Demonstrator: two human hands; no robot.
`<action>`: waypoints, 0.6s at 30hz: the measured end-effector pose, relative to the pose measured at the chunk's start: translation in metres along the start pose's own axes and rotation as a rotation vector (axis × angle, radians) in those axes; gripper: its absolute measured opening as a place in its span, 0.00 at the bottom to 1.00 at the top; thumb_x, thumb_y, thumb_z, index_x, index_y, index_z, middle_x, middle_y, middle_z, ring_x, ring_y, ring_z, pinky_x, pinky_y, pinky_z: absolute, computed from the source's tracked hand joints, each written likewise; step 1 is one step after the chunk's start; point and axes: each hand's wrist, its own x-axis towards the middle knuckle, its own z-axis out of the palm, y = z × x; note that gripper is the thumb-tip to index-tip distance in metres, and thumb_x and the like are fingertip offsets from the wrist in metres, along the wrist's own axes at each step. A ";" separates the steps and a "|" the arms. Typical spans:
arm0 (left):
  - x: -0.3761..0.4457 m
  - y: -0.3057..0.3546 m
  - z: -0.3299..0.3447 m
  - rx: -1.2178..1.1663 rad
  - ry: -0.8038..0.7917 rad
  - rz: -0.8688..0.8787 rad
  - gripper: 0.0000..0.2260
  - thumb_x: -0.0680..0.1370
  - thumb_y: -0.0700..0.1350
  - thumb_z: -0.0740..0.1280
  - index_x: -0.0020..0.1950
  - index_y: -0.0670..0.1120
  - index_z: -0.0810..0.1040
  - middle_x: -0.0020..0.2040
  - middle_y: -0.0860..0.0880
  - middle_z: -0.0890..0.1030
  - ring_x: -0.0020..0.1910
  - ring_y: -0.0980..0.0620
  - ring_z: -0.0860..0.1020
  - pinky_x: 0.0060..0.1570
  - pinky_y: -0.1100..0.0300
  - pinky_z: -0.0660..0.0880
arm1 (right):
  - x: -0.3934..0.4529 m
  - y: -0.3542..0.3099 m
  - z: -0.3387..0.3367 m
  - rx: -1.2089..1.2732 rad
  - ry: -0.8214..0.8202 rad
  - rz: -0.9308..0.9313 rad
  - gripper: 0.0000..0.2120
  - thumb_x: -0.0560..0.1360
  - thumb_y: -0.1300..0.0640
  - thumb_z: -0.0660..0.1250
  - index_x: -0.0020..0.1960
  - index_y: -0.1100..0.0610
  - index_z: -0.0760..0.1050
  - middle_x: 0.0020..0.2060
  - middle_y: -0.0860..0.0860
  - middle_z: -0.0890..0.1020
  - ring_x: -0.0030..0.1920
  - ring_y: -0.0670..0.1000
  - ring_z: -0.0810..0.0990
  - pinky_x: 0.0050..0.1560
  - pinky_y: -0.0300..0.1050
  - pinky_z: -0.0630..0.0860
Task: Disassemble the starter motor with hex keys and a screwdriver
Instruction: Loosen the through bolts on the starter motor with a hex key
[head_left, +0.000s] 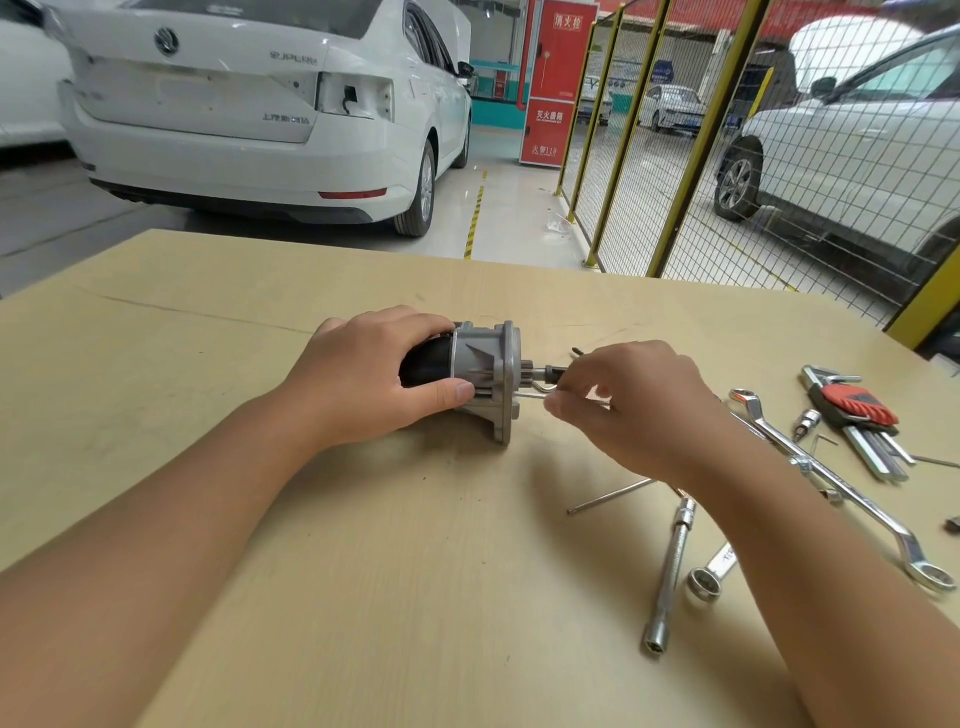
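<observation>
The starter motor (485, 374) lies on its side on the wooden table (363, 545), its black body to the left and its grey flanged nose to the right. My left hand (363, 374) grips the black body, thumb on the grey housing. My right hand (628, 400) pinches a small hex key (540, 391) whose tip goes into the flange face beside the pinion shaft (545, 372). Most of the key is hidden by my fingers.
To the right lie a red-handled hex key set (857, 410), a long double ring spanner (831, 478), a socket extension bar (670, 571), a second spanner (709, 574), a thin rod (608, 498) and small bits. White cars and a yellow mesh fence (675, 156) stand beyond the table.
</observation>
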 end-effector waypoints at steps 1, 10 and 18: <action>0.000 0.000 0.000 0.001 0.000 0.001 0.35 0.69 0.77 0.56 0.71 0.63 0.72 0.62 0.62 0.78 0.59 0.55 0.76 0.61 0.47 0.71 | 0.000 0.001 0.001 -0.038 -0.023 -0.006 0.13 0.79 0.42 0.64 0.44 0.48 0.80 0.38 0.41 0.81 0.46 0.51 0.78 0.51 0.53 0.73; 0.000 0.000 0.000 -0.003 -0.002 0.000 0.35 0.69 0.77 0.56 0.71 0.62 0.72 0.62 0.62 0.78 0.60 0.55 0.76 0.61 0.46 0.71 | 0.001 -0.005 0.001 -0.004 0.041 -0.013 0.09 0.74 0.47 0.73 0.37 0.45 0.77 0.32 0.39 0.75 0.45 0.52 0.78 0.51 0.52 0.73; 0.001 0.000 0.000 -0.005 0.003 0.001 0.35 0.68 0.77 0.56 0.70 0.63 0.72 0.61 0.62 0.78 0.59 0.55 0.76 0.61 0.46 0.72 | 0.000 0.003 0.001 -0.020 0.000 -0.003 0.12 0.79 0.42 0.64 0.44 0.47 0.80 0.35 0.40 0.79 0.44 0.51 0.77 0.49 0.52 0.71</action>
